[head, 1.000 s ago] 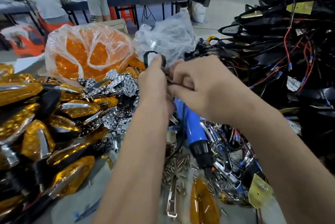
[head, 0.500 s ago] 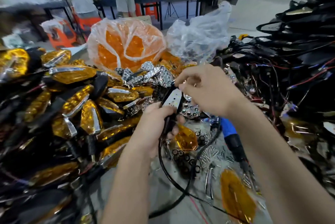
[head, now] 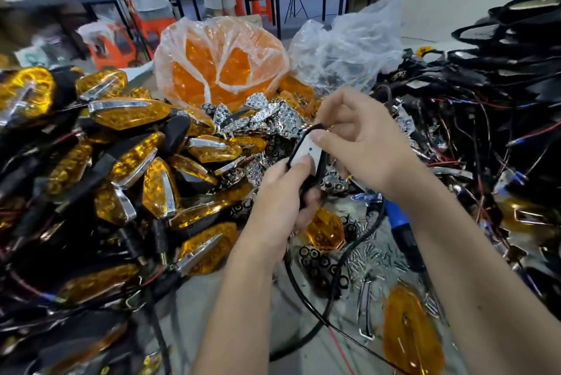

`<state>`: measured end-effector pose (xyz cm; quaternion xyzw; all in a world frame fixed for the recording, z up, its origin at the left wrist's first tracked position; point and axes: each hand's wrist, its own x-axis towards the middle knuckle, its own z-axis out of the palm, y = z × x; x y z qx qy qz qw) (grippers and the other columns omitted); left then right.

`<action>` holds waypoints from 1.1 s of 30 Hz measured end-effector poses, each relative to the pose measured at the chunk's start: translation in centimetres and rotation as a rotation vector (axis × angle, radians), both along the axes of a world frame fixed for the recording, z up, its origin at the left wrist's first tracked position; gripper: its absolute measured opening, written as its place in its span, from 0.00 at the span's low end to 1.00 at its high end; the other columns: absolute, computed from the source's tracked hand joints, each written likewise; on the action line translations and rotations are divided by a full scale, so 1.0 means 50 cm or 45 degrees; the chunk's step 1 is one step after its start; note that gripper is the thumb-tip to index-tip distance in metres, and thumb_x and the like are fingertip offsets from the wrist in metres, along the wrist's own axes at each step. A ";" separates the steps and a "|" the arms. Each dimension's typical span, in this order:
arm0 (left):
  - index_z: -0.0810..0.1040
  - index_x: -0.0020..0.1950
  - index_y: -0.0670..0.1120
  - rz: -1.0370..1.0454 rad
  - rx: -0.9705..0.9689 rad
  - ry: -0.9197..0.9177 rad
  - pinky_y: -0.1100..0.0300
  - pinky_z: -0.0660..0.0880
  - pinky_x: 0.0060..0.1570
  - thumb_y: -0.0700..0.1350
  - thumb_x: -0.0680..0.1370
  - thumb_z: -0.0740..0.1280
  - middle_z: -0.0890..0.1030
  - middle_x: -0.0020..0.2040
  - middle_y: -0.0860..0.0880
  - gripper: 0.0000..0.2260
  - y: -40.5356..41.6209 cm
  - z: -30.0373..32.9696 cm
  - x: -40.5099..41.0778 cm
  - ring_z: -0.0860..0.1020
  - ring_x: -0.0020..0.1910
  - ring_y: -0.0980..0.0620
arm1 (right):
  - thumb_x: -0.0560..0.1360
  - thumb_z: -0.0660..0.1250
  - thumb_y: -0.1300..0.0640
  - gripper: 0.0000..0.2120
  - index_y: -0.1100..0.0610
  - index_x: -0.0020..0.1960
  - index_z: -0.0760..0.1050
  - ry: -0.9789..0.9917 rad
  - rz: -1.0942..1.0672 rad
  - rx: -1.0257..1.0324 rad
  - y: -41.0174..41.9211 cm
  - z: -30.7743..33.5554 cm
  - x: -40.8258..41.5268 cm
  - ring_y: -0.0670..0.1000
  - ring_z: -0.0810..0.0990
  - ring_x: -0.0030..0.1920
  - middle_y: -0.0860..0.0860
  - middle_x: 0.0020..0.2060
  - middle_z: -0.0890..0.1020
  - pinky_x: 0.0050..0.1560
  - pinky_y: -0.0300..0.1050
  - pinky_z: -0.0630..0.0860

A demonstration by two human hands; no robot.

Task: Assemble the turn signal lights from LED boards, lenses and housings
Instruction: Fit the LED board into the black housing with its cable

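Right hand [head: 358,144] lowered onto left hand's [head: 285,192] housing [head: 306,159].

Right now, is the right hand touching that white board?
Touching: the head view shows the right hand with a fingertip pressed on the white LED board.

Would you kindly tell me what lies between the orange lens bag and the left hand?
In the head view, chrome reflectors lie between bag and left hand.
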<state>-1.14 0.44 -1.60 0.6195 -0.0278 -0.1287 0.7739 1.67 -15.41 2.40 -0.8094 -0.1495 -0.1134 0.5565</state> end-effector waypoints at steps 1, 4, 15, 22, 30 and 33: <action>0.70 0.44 0.49 0.003 -0.009 -0.018 0.60 0.52 0.25 0.48 0.87 0.60 0.67 0.30 0.50 0.11 0.001 0.000 -0.002 0.61 0.22 0.55 | 0.80 0.71 0.63 0.07 0.53 0.52 0.76 0.009 0.006 0.084 0.003 -0.003 0.001 0.49 0.75 0.25 0.53 0.42 0.82 0.24 0.45 0.73; 0.71 0.46 0.48 0.002 -0.014 -0.075 0.59 0.52 0.26 0.48 0.87 0.60 0.66 0.31 0.50 0.10 0.005 0.001 -0.004 0.60 0.23 0.54 | 0.80 0.71 0.64 0.04 0.58 0.54 0.81 -0.004 0.039 0.164 0.007 -0.013 0.005 0.53 0.75 0.25 0.53 0.38 0.82 0.25 0.44 0.73; 0.76 0.41 0.50 -0.003 -0.055 -0.139 0.61 0.53 0.24 0.47 0.87 0.60 0.66 0.30 0.50 0.15 -0.002 0.006 -0.009 0.60 0.22 0.55 | 0.80 0.71 0.64 0.03 0.60 0.51 0.84 -0.090 0.034 0.202 0.006 -0.020 0.006 0.51 0.76 0.23 0.48 0.32 0.83 0.23 0.41 0.72; 0.73 0.43 0.49 -0.010 -0.089 -0.145 0.63 0.56 0.23 0.49 0.86 0.62 0.67 0.30 0.50 0.12 -0.003 0.002 -0.007 0.60 0.22 0.55 | 0.80 0.71 0.64 0.05 0.58 0.48 0.84 -0.129 -0.029 0.181 0.012 -0.017 0.005 0.49 0.75 0.22 0.47 0.31 0.83 0.23 0.40 0.70; 0.74 0.42 0.52 -0.030 -0.030 -0.196 0.63 0.59 0.24 0.55 0.80 0.63 0.72 0.31 0.49 0.10 -0.004 0.001 -0.007 0.65 0.24 0.51 | 0.77 0.72 0.61 0.03 0.57 0.47 0.85 -0.258 -0.035 0.167 0.012 -0.015 0.003 0.43 0.77 0.26 0.45 0.32 0.82 0.29 0.32 0.70; 0.74 0.42 0.53 -0.057 -0.024 -0.219 0.62 0.61 0.24 0.55 0.81 0.62 0.74 0.32 0.49 0.10 -0.003 -0.001 -0.006 0.69 0.25 0.50 | 0.77 0.72 0.61 0.04 0.55 0.46 0.85 -0.282 -0.048 0.129 0.011 -0.010 0.002 0.44 0.78 0.27 0.44 0.32 0.82 0.30 0.32 0.70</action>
